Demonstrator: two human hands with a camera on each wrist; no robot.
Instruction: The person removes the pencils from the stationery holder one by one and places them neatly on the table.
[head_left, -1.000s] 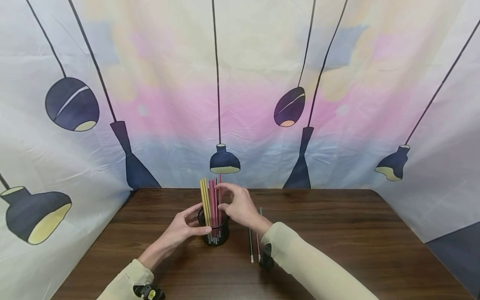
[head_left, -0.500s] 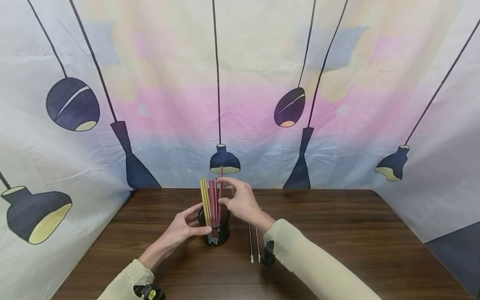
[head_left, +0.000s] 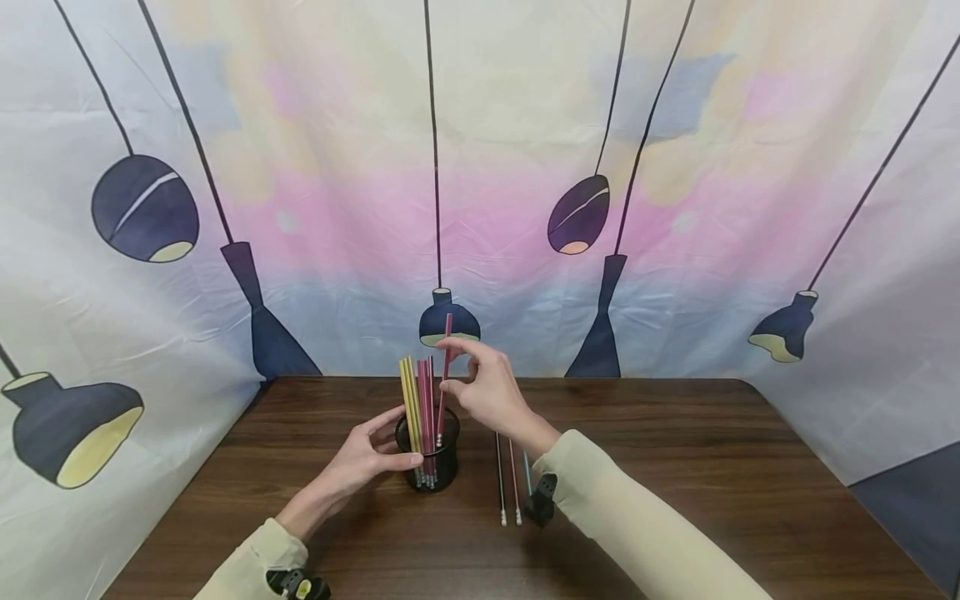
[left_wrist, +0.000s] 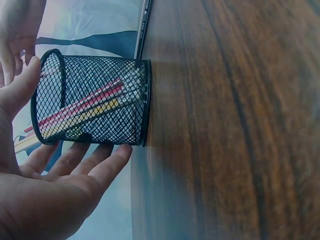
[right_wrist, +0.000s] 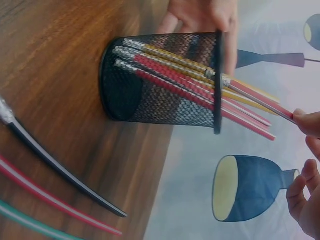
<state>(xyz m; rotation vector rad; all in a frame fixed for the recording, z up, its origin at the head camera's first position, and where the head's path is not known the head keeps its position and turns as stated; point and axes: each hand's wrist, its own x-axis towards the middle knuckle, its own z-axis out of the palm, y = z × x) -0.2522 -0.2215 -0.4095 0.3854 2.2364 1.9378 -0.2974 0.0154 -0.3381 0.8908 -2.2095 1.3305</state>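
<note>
A black mesh pencil cup [head_left: 444, 473] stands upright on the table, with yellow pencils [head_left: 409, 392] and red pencils [head_left: 425, 396] leaning to its left side, eraser ends down. Around its left side my left hand [head_left: 360, 458] holds it, thumb near the front rim and fingers behind; the left wrist view shows the fingers along the mesh [left_wrist: 100, 100]. My right hand [head_left: 489, 396] pinches a red pencil [head_left: 448, 327] between thumb and fingertips above the cup. In the right wrist view that pencil's eraser end [right_wrist: 226, 81] is right at the cup's rim.
On the wooden table [head_left: 660, 467], right of the cup, lie a black pencil [head_left: 501, 479], a red pencil [head_left: 515, 483] and a green pencil [head_left: 527, 475], side by side and partly under the right forearm. A cloth backdrop [head_left: 510, 208] printed with lamps hangs behind the table.
My right hand has moved up and slightly right, drawing the red pencil upward until its eraser end is near the cup's rim. The left hand and the cup have stayed put.
</note>
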